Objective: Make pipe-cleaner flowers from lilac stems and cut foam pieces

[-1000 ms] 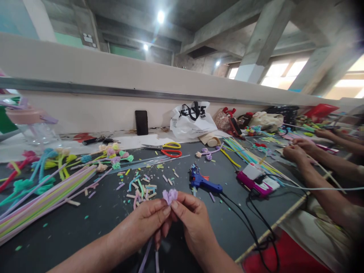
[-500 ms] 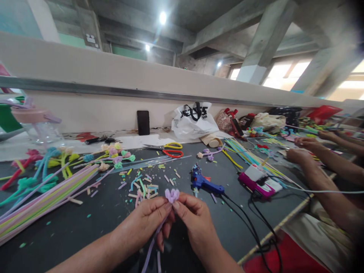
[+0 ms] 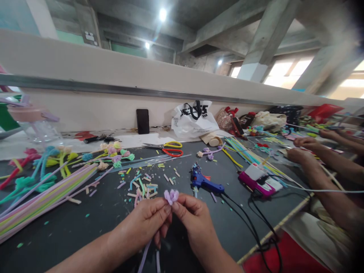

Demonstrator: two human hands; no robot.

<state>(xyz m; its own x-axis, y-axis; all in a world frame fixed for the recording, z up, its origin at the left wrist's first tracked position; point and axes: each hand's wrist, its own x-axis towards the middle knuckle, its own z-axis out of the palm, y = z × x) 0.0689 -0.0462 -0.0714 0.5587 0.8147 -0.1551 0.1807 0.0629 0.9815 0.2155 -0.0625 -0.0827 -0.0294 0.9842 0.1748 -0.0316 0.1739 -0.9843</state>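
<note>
The flower [image 3: 171,196] sits between the person's left hand [image 3: 150,217] and right hand [image 3: 191,215], above the near side of the table [image 3: 65,231]. Behind it, leftward, lie scraps [image 3: 152,188], with the glue gun [image 3: 209,184] to their right and the power strip [image 3: 247,185] further right. Scissors [image 3: 174,152] lie farther back, before the bag [image 3: 194,129]. Over left, I see stems [image 3: 54,199] in front of the bottle [image 3: 40,131]; the phone [image 3: 142,122] leans on the partition [image 3: 85,110].

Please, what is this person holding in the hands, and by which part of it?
The left hand and right hand together pinch a fuzzy lilac piece at its lower end, between thumbs and fingers, just below its looped top.
</note>
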